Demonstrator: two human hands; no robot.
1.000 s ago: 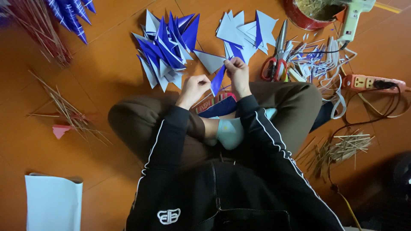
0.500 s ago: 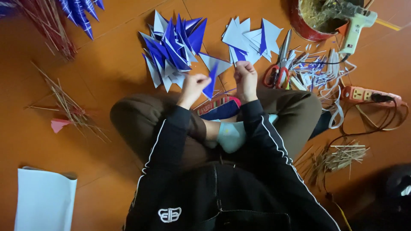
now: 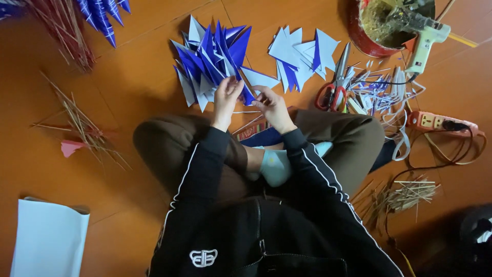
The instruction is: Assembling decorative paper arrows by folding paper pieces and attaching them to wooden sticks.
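A blue paper piece [image 3: 247, 95] is pinched between left hand [image 3: 227, 96] and right hand [image 3: 270, 105], just below the pile of folded blue pieces [image 3: 212, 61]. Edges are best aligned before the crease is pressed; scissors [image 3: 334, 84] lie right of the pile.

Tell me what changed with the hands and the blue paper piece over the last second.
Both hands moved forward toward the pile of folded blue pieces. The left hand and right hand still pinch the blue paper piece, now at the pile's edge. The scissors, glue gun and stick bundles stayed put.
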